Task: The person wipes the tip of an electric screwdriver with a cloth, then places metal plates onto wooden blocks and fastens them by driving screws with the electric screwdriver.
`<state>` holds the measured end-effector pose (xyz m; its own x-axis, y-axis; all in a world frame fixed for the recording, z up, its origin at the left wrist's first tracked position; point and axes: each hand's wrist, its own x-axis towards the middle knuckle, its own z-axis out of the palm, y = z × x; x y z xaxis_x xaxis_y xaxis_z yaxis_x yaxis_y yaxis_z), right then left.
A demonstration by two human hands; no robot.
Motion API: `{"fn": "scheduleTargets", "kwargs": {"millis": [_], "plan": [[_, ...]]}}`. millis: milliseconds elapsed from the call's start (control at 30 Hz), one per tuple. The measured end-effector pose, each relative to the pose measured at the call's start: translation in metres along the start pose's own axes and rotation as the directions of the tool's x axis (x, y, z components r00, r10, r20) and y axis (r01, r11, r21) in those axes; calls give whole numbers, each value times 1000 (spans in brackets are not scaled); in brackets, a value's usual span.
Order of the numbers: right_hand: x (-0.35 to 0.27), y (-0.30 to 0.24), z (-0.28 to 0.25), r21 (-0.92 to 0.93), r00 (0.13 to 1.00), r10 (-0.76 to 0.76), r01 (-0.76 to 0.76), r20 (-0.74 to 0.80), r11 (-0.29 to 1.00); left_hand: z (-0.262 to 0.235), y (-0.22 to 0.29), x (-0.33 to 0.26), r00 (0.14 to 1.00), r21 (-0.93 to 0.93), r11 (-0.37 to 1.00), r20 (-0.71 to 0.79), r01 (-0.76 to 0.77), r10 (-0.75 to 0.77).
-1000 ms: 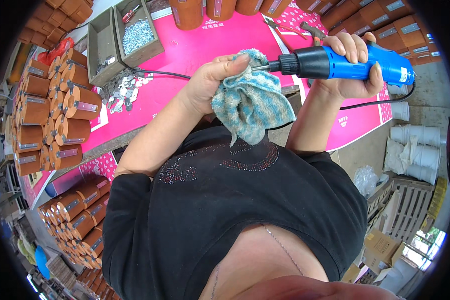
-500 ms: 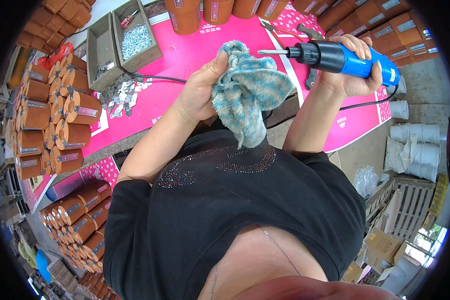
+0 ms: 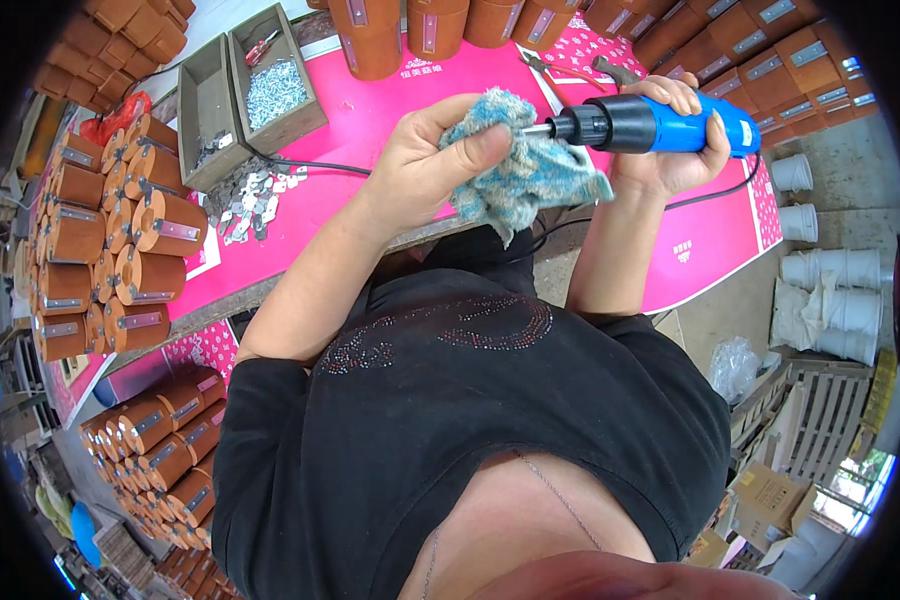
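My left hand [image 3: 435, 165] is closed on a blue-and-white fluffy cloth [image 3: 530, 180], with the thumb pressing across its upper part. The cloth is bunched around the metal bit [image 3: 537, 130] of an electric screwdriver, so the bit's tip is hidden in it. My right hand [image 3: 675, 150] grips the blue body of the electric screwdriver [image 3: 685, 122], which lies nearly level with its black nose toward the cloth. A dark cord hangs from the tool's back end. Both hands are raised over the near edge of the pink-covered table [image 3: 370, 110].
Left on the table are a grey wooden box of screws [image 3: 275, 90], small metal plates [image 3: 255, 205] and stacked brown cylindrical pots [image 3: 150, 240] with metal strips. More pots [image 3: 435, 25] line the far side. Pliers [image 3: 545, 68] and a hammer [image 3: 615, 70] lie beyond my right hand.
The electric screwdriver has moved left and slightly down, and the cloth has come up around its bit. Before, the bit stood bare beside the cloth; my left thumb now presses over the cloth.
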<state>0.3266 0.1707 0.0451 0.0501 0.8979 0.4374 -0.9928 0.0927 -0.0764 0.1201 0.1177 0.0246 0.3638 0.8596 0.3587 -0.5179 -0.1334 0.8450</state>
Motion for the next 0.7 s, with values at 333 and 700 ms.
{"fn": "scheduleTargets", "kwargs": {"millis": [333,700], "plan": [[4,-18,-4,-24,999,-51,51,3,998,-3,-43,16,939,-694,636,296,337,-174],[-11,-117,12,-193,828,-556,559,72,806,-44,-88,125,831,48,873,-335,486,-444]]}}
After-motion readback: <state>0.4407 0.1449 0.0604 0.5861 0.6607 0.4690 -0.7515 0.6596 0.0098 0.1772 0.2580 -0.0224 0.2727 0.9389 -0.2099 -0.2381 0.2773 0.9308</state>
